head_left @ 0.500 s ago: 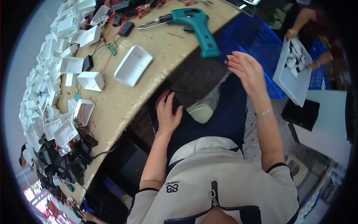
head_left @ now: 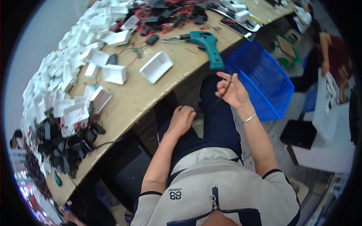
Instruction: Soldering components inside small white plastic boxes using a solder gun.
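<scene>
A teal soldering gun (head_left: 208, 47) lies at the table's edge, its metal tip pointing left and its handle reaching over the edge. A black cord (head_left: 227, 89) hangs from the handle end and runs across the fingers of my right hand (head_left: 234, 91). That hand is palm up with its fingers apart, just below the handle. Over my lap, my left hand (head_left: 182, 119) has its fingers curled; what they hold, if anything, is hidden. A white plastic case half (head_left: 156, 67) sits on the table left of the gun.
White case halves (head_left: 81, 47) are heaped along the table's far left. Black parts with red wires (head_left: 162, 17) lie at the back, and more black parts (head_left: 64, 145) at the near left. Beside my right hand stands a blue crate (head_left: 260, 79). A co-worker (head_left: 332, 56) is at the right.
My view has swung, so the table things sit further right and the blue crate shows more. My right hand has turned palm up with the cord across it. My left hand's fingers are more curled.
</scene>
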A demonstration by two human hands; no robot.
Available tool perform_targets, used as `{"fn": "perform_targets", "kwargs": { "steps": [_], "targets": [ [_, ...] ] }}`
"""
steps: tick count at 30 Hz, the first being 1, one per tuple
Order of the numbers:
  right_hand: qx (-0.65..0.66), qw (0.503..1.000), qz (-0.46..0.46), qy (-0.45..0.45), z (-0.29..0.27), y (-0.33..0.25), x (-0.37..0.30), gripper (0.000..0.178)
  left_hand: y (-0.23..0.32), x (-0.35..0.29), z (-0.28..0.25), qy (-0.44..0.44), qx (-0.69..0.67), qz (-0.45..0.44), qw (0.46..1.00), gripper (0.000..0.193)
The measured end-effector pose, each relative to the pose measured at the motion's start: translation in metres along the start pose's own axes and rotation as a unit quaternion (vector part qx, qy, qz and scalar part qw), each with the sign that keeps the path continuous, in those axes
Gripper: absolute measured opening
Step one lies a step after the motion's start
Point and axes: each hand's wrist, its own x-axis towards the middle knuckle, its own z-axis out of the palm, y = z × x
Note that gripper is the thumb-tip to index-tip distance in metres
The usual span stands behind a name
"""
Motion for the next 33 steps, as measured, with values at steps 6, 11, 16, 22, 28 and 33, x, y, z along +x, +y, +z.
{"fn": "perform_targets", "kwargs": {
  "steps": [6,11,16,22,28,33],
  "targets": [
    [0.12,0.991,0.045,0.043,0.028,-0.004,0.006,0.054,0.022,-0.012,-0.003,0.052,0.079,0.017,0.995,0.028],
    [-0.073,0.984,0.102,0.124,0.025,-0.021,0.006,0.055,0.026,-0.03,0.005,-0.001,-0.06,-0.043,0.997,0.011],
    [-0.536,0.777,-0.195,0.268,0.008,-0.053,0.037,0.028,0.066,-0.032,-0.033,0.001,-0.078,-0.036,0.996,0.014],
    [-0.825,0.529,-0.098,0.174,0.064,-0.065,0.112,0.055,0.095,-0.019,-0.118,0.216,0.08,-0.016,0.973,0.015],
    [-0.897,0.387,-0.147,0.155,0.062,-0.045,0.119,0.07,0.081,-0.017,-0.159,0.367,0.094,-0.06,0.923,0.018],
    [-0.679,0.658,-0.148,0.289,0.057,-0.038,0.098,0.066,0.073,0.0,-0.189,0.395,0.161,-0.011,0.905,0.021]
  ]
}}
